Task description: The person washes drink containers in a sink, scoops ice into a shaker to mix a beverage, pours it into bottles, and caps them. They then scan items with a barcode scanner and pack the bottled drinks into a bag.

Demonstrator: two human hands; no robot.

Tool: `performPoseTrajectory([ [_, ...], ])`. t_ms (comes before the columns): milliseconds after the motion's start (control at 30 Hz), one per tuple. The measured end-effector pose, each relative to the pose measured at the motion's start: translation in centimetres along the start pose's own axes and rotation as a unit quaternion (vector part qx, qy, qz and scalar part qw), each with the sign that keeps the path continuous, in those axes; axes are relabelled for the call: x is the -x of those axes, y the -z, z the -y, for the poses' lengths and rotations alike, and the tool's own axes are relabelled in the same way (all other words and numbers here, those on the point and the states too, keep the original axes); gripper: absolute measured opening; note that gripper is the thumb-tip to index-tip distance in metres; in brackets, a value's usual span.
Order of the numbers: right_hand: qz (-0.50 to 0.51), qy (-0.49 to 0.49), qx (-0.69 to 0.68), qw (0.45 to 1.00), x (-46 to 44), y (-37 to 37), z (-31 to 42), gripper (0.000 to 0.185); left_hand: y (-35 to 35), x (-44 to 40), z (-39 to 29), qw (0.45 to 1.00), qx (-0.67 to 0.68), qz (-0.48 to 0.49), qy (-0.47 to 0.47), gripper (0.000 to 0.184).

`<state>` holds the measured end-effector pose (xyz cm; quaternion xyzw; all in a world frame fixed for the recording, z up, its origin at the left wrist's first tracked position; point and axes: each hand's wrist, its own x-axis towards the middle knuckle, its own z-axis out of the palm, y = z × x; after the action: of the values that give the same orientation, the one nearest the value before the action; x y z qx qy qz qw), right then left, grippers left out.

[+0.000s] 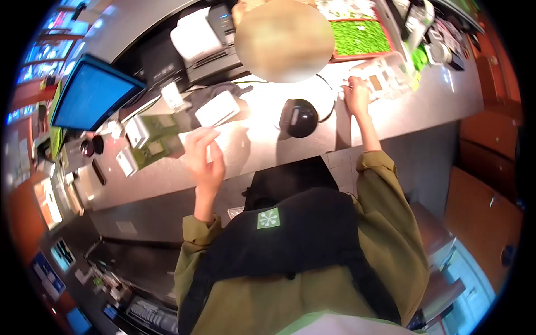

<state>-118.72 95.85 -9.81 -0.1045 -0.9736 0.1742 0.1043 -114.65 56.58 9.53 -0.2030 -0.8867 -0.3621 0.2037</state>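
My left hand (205, 156) hovers over the near side of the metal counter with its fingers apart and nothing in it. Just beyond it lies a white rectangular box or device (218, 109). My right hand (358, 96) rests further out, at the left edge of a clear plastic container (382, 78) with small pale items inside. Its fingers are curled together; what they pinch, if anything, is too small to make out. Between the two hands stands a round black device (299, 118), with a dark cable curving past its right side.
A blue-lit monitor (95, 95) stands at the left, with green-and-white boxes (151, 137) nearer. A printer (198, 36) is at the back. Behind the container sits a red-rimmed tray (360, 39) with bright green filling. A blurred oval (285, 42) covers the far middle.
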Motion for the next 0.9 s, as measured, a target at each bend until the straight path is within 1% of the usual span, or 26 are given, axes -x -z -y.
performPoseTrajectory([
  [67, -0.097, 0.050, -0.074, 0.991, 0.3, 0.7, 0.5, 0.022, 0.2, 0.8, 0.0, 1.000, 0.025, -0.008, 0.012, 0.019],
  [133, -0.106, 0.006, -0.204, 0.973, 0.6, 4.6, 4.9, 0.021, 0.6, 0.8, -1.4, 0.996, 0.065, 0.002, 0.054, 0.018],
  [200, -0.074, 0.067, -0.251, 0.963, 1.9, 10.8, 14.6, 0.022, 0.8, 0.6, -2.4, 0.979, 0.134, 0.008, 0.151, 0.019],
  [233, -0.049, 0.116, -0.309, 0.943, 3.5, 11.7, 18.7, 0.024, 1.0, 0.1, -3.1, 0.965, 0.184, 0.007, 0.186, 0.020],
  [267, -0.027, 0.163, -0.362, 0.918, 4.8, 11.9, 22.3, 0.026, 1.1, -0.5, -3.9, 0.947, 0.237, 0.006, 0.217, 0.020],
  [300, -0.026, 0.232, -0.376, 0.897, 5.6, 11.4, 25.2, 0.028, 1.5, -0.8, -3.9, 0.925, 0.292, 0.003, 0.243, 0.021],
  [333, -0.027, 0.301, -0.388, 0.871, 6.2, 11.0, 27.7, 0.031, 2.1, -0.5, -3.5, 0.914, 0.303, -0.026, 0.267, 0.019],
  [400, 0.007, 0.303, -0.477, 0.825, 6.2, 10.4, 32.5, 0.035, 3.3, 0.2, -2.3, 0.889, 0.324, -0.085, 0.313, 0.016],
  [433, 0.012, 0.302, -0.490, 0.818, 6.3, 9.4, 33.9, 0.033, 4.3, 0.2, -1.5, 0.893, 0.299, -0.102, 0.319, 0.010],
  [500, 0.025, 0.297, -0.516, 0.803, 6.9, 6.5, 36.2, 0.028, 6.2, 0.9, 0.8, 0.888, 0.280, -0.153, 0.330, 0.007],
  [533, 0.051, 0.289, -0.540, 0.789, 6.9, 5.6, 37.7, 0.031, 7.1, 1.4, 2.3, 0.885, 0.270, -0.179, 0.335, 0.005],
  [600, 0.097, 0.270, -0.586, 0.758, 6.5, 3.6, 41.2, 0.035, 9.5, 1.8, 7.7, 0.931, 0.145, -0.241, 0.232, 0.005],
  [633, 0.100, 0.254, -0.587, 0.762, 6.2, 2.0, 42.9, 0.036, 10.5, 1.3, 9.4, 0.944, 0.035, -0.251, 0.209, 0.006],
  [667, 0.104, 0.237, -0.587, 0.767, 5.9, 0.1, 44.6, 0.038, 11.3, 0.9, 10.9, 0.946, -0.075, -0.256, 0.185, 0.007],
  [700, 0.107, 0.221, -0.586, 0.773, 5.7, -1.7, 46.0, 0.039, 11.7, 1.1, 13.1, 0.953, -0.088, -0.234, 0.173, 0.010],
  [800, 0.108, 0.199, -0.559, 0.797, 5.0, -5.6, 49.8, 0.041, 12.5, 1.1, 15.2, 0.976, -0.136, -0.129, 0.112, 0.013],
  [833, 0.134, 0.194, -0.561, 0.793, 5.0, -6.2, 50.2, 0.044, 12.7, 1.3, 15.6, 0.977, -0.164, -0.105, 0.086, 0.015],
  [900, 0.143, 0.195, -0.586, 0.774, 4.8, -7.2, 50.7, 0.044, 12.6, 1.5, 16.2, 0.980, -0.161, -0.101, 0.066, 0.016],
])
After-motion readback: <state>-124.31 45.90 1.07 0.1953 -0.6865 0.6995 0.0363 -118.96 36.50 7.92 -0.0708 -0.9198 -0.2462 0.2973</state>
